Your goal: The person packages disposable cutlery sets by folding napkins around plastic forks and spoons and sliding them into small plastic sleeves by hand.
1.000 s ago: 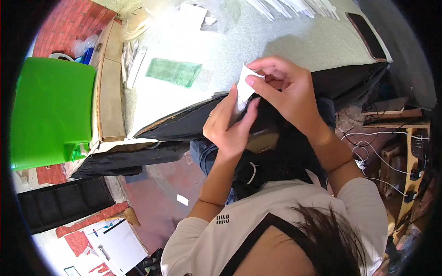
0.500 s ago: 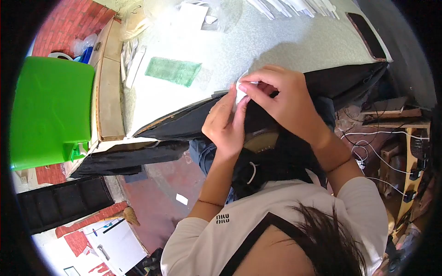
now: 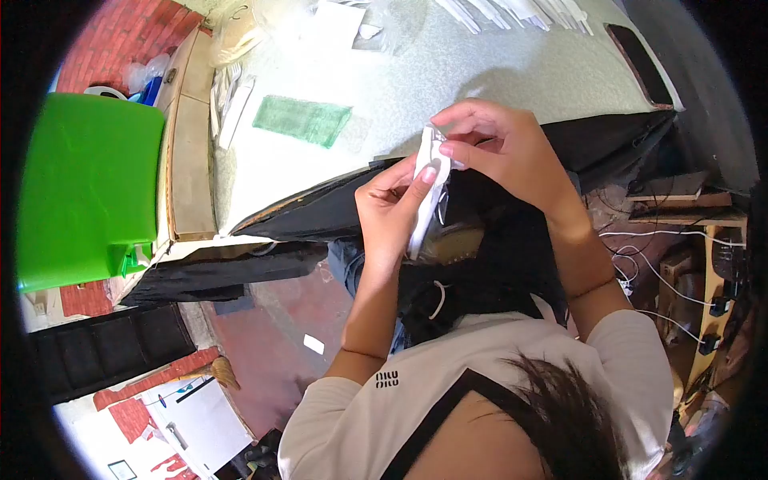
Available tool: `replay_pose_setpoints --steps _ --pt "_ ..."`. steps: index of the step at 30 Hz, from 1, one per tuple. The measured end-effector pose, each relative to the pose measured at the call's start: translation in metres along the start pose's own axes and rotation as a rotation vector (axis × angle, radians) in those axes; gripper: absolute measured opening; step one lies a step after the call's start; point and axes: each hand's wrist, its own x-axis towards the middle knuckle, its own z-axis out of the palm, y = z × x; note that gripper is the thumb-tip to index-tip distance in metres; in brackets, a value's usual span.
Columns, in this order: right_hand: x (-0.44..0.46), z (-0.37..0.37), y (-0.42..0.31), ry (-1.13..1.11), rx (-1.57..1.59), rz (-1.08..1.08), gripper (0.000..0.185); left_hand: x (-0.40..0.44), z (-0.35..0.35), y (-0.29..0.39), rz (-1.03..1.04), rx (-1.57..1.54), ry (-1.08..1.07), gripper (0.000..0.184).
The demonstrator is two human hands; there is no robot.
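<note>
Just off the table's front edge, my left hand [image 3: 387, 212] grips a long, narrow white piece [image 3: 420, 228], its thumb pressed flat on top. The piece looks like wrapped plastic cutlery, though its exact kind is not plain. Clear plastic film [image 3: 442, 206] hangs along its right side. With thumb and fingers my right hand [image 3: 512, 156] pinches the film near the upper end of the piece. Some of my right fingers are hidden behind the thumb. Left of my hands, a green rectangular patch [image 3: 302, 122] lies on the table [image 3: 376, 104].
White plastic forks and knives [image 3: 238, 112] lie along the table's left side. Several white strips [image 3: 512, 14] are at the far edge, and a phone [image 3: 638, 64] rests at the right corner. A green bin [image 3: 92, 192] stands left. White cables [image 3: 668, 234] hang at right.
My hands have moved apart a little and the white piece has turned, showing much more of its length. The clear film now shows beside it.
</note>
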Motion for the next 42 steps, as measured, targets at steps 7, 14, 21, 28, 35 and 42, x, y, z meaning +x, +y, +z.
replay_pose_setpoints --steps 7,14,21,28,35,42 --pt "0.001 0.000 -0.002 -0.057 -0.083 -0.044 0.013 -0.003 -0.003 0.004 -0.077 0.005 -0.097 0.034" --pt "0.002 0.005 0.007 -0.183 -0.168 -0.088 0.010 -0.002 -0.005 -0.007 -0.052 -0.028 -0.091 0.045" --pt "0.004 0.011 0.006 -0.053 -0.006 -0.096 0.005 0.000 -0.006 -0.002 -0.122 -0.092 -0.124 0.040" --pt "0.006 0.008 0.003 -0.162 0.035 -0.030 0.007 -0.006 -0.016 -0.004 -0.483 -0.255 -0.433 0.030" --pt "0.015 -0.002 0.006 -0.307 -0.077 -0.097 0.006 0.000 -0.022 -0.002 -0.501 -0.225 -0.569 0.026" --pt "0.015 -0.003 0.009 -0.467 -0.240 -0.294 0.010 0.004 -0.012 0.009 -0.312 0.022 -0.449 0.027"
